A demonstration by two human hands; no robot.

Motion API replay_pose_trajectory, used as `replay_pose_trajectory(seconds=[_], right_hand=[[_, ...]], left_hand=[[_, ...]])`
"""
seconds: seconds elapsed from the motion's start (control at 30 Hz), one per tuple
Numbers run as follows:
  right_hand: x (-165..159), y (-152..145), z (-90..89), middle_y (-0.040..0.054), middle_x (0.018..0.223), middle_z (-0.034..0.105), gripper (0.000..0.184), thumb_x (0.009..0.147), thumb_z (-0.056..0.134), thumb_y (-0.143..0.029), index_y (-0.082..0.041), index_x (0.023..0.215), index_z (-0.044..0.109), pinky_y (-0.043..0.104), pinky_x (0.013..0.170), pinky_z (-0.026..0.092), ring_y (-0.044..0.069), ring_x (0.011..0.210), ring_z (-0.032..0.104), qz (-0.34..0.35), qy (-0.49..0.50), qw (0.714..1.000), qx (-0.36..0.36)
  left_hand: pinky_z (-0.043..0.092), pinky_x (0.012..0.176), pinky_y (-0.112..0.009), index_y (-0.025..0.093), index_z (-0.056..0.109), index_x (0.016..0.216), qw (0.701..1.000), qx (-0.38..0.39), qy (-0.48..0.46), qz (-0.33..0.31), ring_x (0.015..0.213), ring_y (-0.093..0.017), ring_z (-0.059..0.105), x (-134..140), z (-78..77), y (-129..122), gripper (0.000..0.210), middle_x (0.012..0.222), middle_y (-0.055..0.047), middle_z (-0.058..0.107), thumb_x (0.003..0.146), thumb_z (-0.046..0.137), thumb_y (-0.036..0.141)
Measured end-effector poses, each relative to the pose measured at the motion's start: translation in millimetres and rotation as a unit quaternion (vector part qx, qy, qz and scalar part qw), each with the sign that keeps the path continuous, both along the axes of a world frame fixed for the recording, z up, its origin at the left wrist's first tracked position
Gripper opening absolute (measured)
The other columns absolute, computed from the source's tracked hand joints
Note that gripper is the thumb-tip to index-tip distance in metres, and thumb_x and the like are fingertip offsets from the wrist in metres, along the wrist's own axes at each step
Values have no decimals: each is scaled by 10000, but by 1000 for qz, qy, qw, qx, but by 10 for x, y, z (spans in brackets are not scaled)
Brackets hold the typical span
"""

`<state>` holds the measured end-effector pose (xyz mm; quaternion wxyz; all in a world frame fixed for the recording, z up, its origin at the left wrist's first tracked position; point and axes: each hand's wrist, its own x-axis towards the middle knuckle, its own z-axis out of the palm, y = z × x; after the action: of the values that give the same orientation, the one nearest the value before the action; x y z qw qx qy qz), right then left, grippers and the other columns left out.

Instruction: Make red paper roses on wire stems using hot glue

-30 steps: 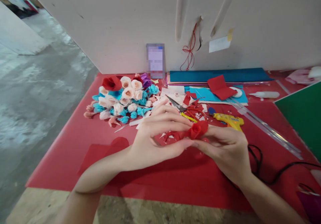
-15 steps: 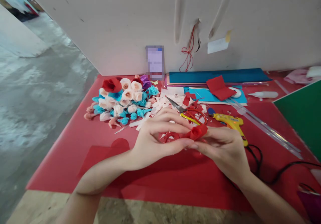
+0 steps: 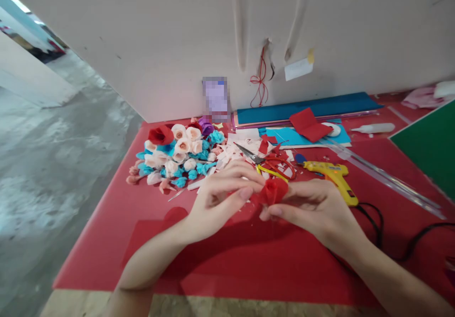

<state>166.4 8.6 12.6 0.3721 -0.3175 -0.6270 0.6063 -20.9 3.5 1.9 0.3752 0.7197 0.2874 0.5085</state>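
Observation:
A small rolled red paper flower (image 3: pixel 273 192) is held up over the middle of the table. My right hand (image 3: pixel 316 210) pinches it low down between thumb and fingers. At its left side is my left hand (image 3: pixel 220 198), its fingers curved against the petals. The left thumb is lifted a little from the base, and the fingertips behind the flower are partly hidden. Just beyond the hands lie scissors (image 3: pixel 272 171) with yellow and red handles, on a heap of paper scraps (image 3: pixel 232 150).
Paper flowers (image 3: pixel 181 149) in white, blue and red are piled at the back left. A yellow glue gun (image 3: pixel 336 175) with a black cord lies on the right. A phone (image 3: pixel 216 98) leans on the wall. Folded red paper (image 3: pixel 309 123) and a white bottle (image 3: pixel 373 128) lie behind.
The flower has turned more upright and shifted slightly left. My left thumb has come up off its base, while my right hand keeps its pinch. The view has tilted slightly.

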Motion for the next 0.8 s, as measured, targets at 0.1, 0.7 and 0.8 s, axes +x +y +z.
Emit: replay_pose_trajectory(seconds=[0.1, 0.7, 0.8], right_hand=[[62, 20, 28, -20, 670, 696, 82, 761, 691, -160, -194, 687, 704, 108, 575, 487, 77, 604, 638, 44, -23, 999, -3], [300, 41, 25, -34, 571, 599, 107, 808, 625, -224, -182, 738, 695, 180, 428, 347, 68, 483, 494, 135, -192, 965, 118], [309, 32, -1, -29, 597, 612, 111, 818, 620, -242, -183, 758, 693, 191, 420, 344, 73, 491, 511, 122, -195, 962, 150]], left_hand=[[512, 811, -372, 163, 693, 812, 999, 16, 27, -23, 855, -178, 615, -17, 21, 18, 135, 866, -89, 688, 826, 571, 107], [497, 788, -318, 124, 658, 790, 977, 90, 172, -88, 702, -135, 624, 46, 44, 20, 24, 730, -52, 692, 771, 672, 128], [502, 786, -314, 126, 665, 820, 976, 91, 174, -96, 700, -142, 630, 53, 44, 18, 43, 724, -52, 700, 789, 665, 156]])
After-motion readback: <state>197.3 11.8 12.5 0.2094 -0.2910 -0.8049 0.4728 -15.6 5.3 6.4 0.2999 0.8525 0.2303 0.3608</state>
